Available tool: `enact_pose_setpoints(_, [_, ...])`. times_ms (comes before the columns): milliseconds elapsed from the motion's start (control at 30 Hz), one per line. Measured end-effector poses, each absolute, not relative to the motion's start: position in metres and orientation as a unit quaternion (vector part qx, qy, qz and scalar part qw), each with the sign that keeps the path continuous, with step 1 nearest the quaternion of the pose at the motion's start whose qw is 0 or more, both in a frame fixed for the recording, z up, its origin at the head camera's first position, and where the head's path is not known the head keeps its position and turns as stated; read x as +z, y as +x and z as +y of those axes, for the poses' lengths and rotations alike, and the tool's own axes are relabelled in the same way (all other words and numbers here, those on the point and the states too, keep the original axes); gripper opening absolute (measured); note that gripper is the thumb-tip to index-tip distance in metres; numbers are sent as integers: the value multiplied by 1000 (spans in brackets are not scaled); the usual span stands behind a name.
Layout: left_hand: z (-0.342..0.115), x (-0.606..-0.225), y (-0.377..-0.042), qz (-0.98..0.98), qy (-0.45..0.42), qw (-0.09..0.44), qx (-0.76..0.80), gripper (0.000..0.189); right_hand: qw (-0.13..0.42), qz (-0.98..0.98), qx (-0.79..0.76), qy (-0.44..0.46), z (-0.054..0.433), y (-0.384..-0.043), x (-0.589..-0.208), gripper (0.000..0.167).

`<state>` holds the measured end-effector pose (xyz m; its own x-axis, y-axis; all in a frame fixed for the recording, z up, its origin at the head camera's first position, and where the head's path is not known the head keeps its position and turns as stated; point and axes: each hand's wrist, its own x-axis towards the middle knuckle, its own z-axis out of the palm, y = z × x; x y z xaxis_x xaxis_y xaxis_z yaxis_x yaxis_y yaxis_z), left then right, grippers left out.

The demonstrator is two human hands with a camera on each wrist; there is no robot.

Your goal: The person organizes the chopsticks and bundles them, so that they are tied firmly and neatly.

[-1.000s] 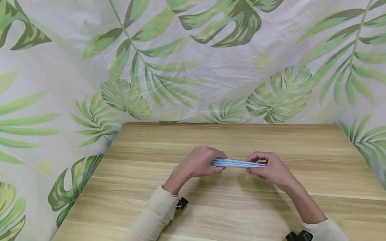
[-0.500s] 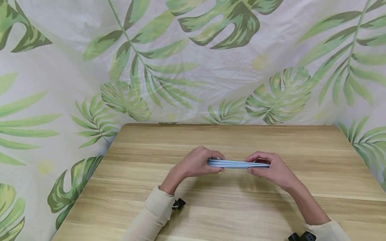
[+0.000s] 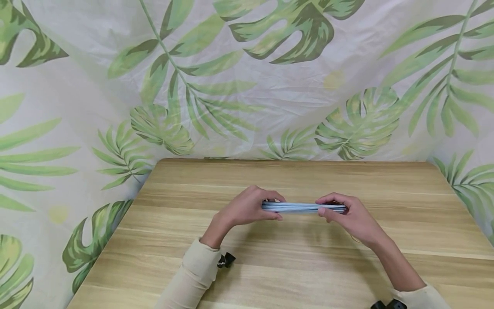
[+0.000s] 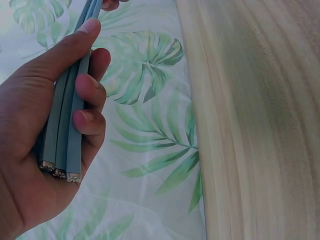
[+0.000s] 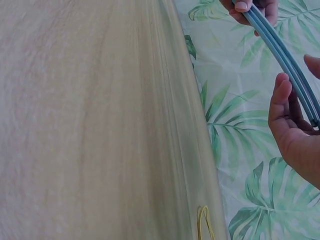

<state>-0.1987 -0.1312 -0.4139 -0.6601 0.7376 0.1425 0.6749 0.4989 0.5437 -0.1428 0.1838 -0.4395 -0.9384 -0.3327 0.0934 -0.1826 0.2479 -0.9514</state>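
A bundle of several blue chopsticks lies level between my two hands, held up over the wooden table. My left hand grips the bundle's left end. In the left wrist view, thumb and fingers wrap the chopsticks, whose square ends carry patterned silvery caps. At the opposite end, my right hand pinches the bundle, thumb on the near side and fingers on the far side. The right wrist view has the chopsticks running from one hand to the other. A thin yellow loop hangs by the right wrist.
The wooden tabletop spreads beneath both hands, its far edge meeting a leaf-printed cloth. Small black devices, one at the left cuff and one at the right cuff, are strapped near the sleeves.
My left hand has slid slightly left, and the right hand a little right. More of the chopsticks' length shows between them, and the right thumb has shifted over the bundle's near side.
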Motion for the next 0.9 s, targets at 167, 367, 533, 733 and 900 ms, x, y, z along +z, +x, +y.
enact_pose_setpoints(167, [-132, -415, -199, 860, 406, 59, 302, 40, 68, 783, -597, -163, 183, -144, -440, 23])
enact_pose_setpoints(367, [-132, -416, -200, 859, 403, 63, 309, 34, 72, 779, -602, -162, 183, -145, -441, 23])
enact_pose_setpoints(533, [-131, -416, -201, 859, 405, 62, 307, 32, 70, 780, -600, -163, 183, -144, -441, 23])
enact_pose_setpoints(733, [-131, -416, -201, 864, 404, 49, 295, 31, 66, 777, -602, -172, 182, -144, -440, 22])
enact_pose_setpoints(900, [-131, -415, -200, 866, 403, 50, 291, 28, 78, 776, -601, -173, 180, -142, -438, 23])
